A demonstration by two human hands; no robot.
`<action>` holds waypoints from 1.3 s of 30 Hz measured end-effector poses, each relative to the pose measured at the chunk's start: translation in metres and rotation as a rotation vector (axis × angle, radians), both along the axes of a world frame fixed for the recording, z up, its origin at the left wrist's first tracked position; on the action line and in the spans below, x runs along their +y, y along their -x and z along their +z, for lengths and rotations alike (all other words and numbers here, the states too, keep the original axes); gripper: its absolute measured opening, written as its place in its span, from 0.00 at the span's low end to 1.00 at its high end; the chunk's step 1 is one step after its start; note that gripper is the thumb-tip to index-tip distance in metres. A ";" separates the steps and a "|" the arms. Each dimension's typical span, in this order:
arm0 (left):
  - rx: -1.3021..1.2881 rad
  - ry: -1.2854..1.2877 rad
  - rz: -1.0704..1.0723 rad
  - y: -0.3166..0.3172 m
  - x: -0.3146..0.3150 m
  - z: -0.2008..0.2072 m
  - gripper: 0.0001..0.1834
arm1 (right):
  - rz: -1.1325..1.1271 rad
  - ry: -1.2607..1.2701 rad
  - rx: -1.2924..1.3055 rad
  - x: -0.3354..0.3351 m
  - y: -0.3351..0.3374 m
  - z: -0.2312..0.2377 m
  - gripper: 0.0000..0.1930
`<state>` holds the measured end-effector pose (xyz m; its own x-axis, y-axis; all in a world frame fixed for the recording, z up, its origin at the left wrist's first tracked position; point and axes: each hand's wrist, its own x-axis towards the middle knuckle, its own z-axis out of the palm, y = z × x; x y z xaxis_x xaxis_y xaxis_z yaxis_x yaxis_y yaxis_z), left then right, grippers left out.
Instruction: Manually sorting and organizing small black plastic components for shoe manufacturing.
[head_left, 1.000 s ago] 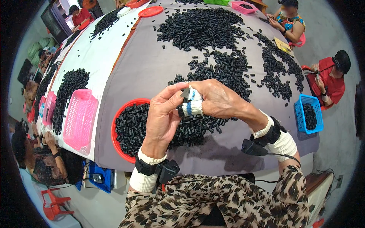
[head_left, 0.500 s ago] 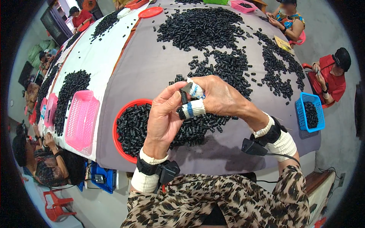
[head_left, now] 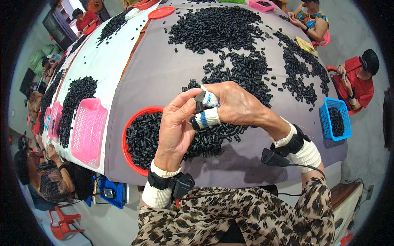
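My left hand [head_left: 177,119] pinches a small black cylindrical part [head_left: 199,107] between thumb and fingertips, above the table. My right hand [head_left: 242,104] meets it from the right, its fingers curled in against the same part. White and blue cloth covers [head_left: 207,118] wrap fingers of the right hand. A dark, flat, angular piece [head_left: 200,96] shows at the right fingertips; its kind is too small to make out. Below and behind the hands lies a heap of like black parts [head_left: 205,143], spilling from a red round tray [head_left: 124,141].
Large heaps of black parts [head_left: 215,28] cover the far table. A blue basket [head_left: 348,123] holds parts at the right edge; a pink basket [head_left: 88,131] stands left. Several people sit around, one in a red shirt [head_left: 357,80] at right. A cable [head_left: 301,166] runs from my right wrist.
Both hands stay together at nearly the same place. The right fingers and their cloth covers have shifted very slightly around the part.
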<state>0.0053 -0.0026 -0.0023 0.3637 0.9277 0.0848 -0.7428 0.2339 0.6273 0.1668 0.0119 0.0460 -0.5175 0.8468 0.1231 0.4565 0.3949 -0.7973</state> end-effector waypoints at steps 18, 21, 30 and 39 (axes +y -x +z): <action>0.057 -0.048 0.030 0.000 -0.002 0.003 0.13 | 0.023 0.002 0.127 -0.004 0.002 -0.003 0.17; -0.041 -0.015 -0.009 0.000 0.000 -0.001 0.14 | -0.026 0.062 0.178 -0.006 0.002 -0.002 0.16; 0.005 0.016 0.011 -0.003 -0.002 0.004 0.13 | -0.078 0.033 0.160 -0.003 0.002 -0.009 0.14; 0.074 0.049 0.095 -0.008 -0.001 0.004 0.11 | -0.098 0.014 0.159 -0.001 0.002 -0.013 0.15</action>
